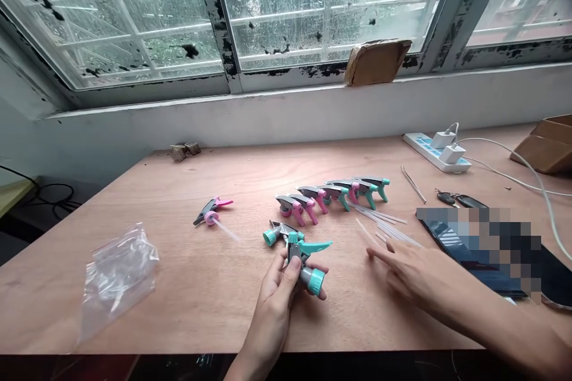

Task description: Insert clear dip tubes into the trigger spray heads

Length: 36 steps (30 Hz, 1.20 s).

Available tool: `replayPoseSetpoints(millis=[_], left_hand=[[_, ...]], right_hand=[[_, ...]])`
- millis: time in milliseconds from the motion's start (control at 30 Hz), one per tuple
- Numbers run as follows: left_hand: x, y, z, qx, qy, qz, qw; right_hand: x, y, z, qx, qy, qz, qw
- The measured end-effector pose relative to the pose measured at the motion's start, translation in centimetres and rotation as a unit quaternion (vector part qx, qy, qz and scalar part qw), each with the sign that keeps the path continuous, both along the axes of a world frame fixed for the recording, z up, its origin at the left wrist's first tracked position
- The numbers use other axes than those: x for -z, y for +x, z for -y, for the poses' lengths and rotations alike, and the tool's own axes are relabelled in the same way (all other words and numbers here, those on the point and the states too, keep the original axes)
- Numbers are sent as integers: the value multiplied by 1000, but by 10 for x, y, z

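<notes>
My left hand (279, 286) is closed around a teal-and-grey spray trigger head (304, 262), its teal lever pointing right and its collar facing lower right. Just behind it lies another teal-and-grey trigger head (281, 231). My right hand (409, 271) reaches over the thin clear plastic tubes (386, 220), index finger stretched out and thumb apart from it. One tube (365, 229) lies at a different angle by these fingertips; whether they touch it is hard to see. A row of pink and teal trigger heads (333, 192) stands behind the hands. Farther left, a pink trigger head (210, 213) has a clear tube in its collar.
A clear plastic bag (118, 265) lies at the left. On the right are tweezers (413, 184), keys (447, 197), a dark flat device (451, 256) partly blurred out, and a power strip (435, 152) with cables. A cardboard box (545, 144) sits at the far right.
</notes>
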State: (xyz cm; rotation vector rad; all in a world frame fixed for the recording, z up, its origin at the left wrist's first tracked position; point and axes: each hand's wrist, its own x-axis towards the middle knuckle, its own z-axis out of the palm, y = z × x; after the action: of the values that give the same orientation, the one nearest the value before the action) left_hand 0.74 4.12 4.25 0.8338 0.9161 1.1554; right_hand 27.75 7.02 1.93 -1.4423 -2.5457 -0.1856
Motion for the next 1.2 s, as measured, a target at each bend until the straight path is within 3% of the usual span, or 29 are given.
replayPoseSetpoints(millis=[133,200,267,367,500,600,700,900,1100,1200], left_hand=[[-2,1,3,2,1,-14,1000],[-3,1,4,7,-4,-12,1000],[-4,0,4,14,-9,-5,1000],[-3,-2,2,26,-11,19,999],[-1,3,-2,20,-47,66,997],[1,14,-1,10,-98,111,989],[3,22,0,24,-97,121,988],[1,19,2,-11,-106,128,986],[-5,19,6,34,-63,93,993],[-7,20,7,34,-56,84,994]], right_hand=[[-34,1,20,-12,-119,-137,983],[-45,0,37,-31,-203,-236,950],[-47,-5,52,-63,-260,-345,899],[-37,-21,61,-118,-233,-514,817],[-14,-46,54,-70,-151,-676,718],[-2,-52,50,-45,-180,-721,667],[5,-47,52,-37,-210,-737,641],[10,-36,52,-2,-231,-789,569],[10,-39,53,4,-265,-784,561],[11,-39,54,-4,-278,-793,542]])
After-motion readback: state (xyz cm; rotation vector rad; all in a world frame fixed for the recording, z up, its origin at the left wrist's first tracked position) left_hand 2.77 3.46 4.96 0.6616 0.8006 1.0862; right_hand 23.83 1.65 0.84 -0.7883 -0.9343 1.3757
